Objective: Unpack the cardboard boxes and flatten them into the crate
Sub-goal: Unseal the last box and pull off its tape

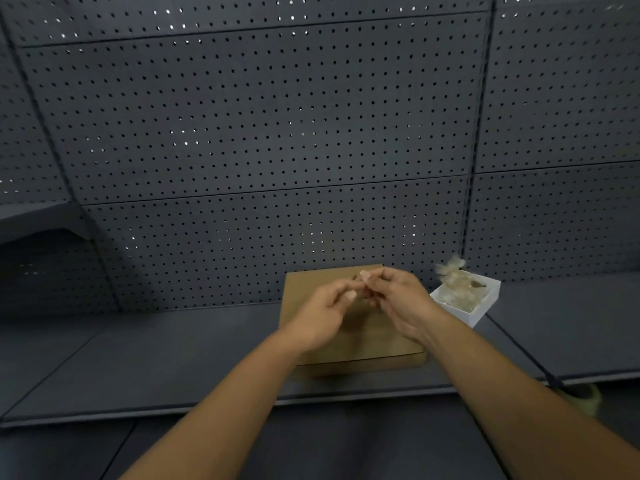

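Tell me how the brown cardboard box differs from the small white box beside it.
The cardboard box is brown, flat and broad with its lid closed; the white box is smaller and open-topped. The white box holds crumpled clear wrapping, while nothing shows of the cardboard box's contents. Both sit on the dark shelf against the pegboard.

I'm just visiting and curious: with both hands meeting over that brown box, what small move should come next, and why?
Probably drop whatever the fingers are working, likely peeled tape though it is too blurred to tell, into the white tray. The left hand and right hand meet above the closed cardboard box, and the tray already holds crumpled clear scraps.
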A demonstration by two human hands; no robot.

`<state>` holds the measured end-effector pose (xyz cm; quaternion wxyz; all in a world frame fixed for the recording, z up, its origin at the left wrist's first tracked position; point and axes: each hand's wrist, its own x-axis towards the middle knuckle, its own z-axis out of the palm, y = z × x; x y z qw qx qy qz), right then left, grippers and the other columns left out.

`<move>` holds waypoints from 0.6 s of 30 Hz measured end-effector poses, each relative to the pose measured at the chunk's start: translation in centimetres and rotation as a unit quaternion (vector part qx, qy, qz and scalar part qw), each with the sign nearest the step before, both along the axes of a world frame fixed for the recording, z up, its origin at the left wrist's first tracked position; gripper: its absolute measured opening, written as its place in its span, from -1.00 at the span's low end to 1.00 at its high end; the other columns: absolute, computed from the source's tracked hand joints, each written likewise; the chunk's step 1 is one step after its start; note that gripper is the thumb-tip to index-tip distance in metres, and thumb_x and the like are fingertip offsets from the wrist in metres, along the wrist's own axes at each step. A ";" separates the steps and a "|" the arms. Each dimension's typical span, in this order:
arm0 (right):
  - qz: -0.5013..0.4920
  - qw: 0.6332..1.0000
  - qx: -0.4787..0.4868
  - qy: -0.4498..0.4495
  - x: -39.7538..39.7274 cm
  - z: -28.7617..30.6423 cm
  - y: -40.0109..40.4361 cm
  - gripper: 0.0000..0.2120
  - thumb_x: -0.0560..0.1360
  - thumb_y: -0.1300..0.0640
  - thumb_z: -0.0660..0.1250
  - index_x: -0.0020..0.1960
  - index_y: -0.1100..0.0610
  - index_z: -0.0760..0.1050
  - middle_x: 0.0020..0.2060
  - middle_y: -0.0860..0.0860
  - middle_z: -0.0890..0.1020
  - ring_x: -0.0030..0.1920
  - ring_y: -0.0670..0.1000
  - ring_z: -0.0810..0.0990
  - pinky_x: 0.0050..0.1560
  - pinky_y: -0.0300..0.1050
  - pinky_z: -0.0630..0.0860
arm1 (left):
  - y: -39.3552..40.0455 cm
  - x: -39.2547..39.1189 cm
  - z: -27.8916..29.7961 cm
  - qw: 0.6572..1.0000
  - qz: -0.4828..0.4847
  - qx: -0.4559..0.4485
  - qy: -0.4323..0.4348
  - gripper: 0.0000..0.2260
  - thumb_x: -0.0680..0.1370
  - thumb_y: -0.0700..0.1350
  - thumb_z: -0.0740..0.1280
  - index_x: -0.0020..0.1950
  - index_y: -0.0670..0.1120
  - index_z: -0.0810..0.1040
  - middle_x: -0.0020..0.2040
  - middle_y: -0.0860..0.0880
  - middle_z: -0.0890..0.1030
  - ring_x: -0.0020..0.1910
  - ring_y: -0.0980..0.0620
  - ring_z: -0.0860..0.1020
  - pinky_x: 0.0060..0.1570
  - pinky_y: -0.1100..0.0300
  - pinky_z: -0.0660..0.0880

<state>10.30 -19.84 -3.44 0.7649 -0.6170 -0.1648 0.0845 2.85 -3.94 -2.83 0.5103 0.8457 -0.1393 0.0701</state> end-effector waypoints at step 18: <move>-0.190 0.961 -0.146 -0.141 4.5 0.3 -8.4 -0.89 0.57 0.18 0.46 -0.08 0.22 0.67 -0.25 0.11 0.69 -0.24 0.09 0.63 -0.15 -0.06 0.61 | -0.7 1.4 -3.5 0.899 0.092 0.428 -0.025 -0.52 0.75 0.08 -0.13 0.68 0.06 0.11 0.70 0.03 0.08 0.66 0.08 0.00 0.63 0.04 -0.12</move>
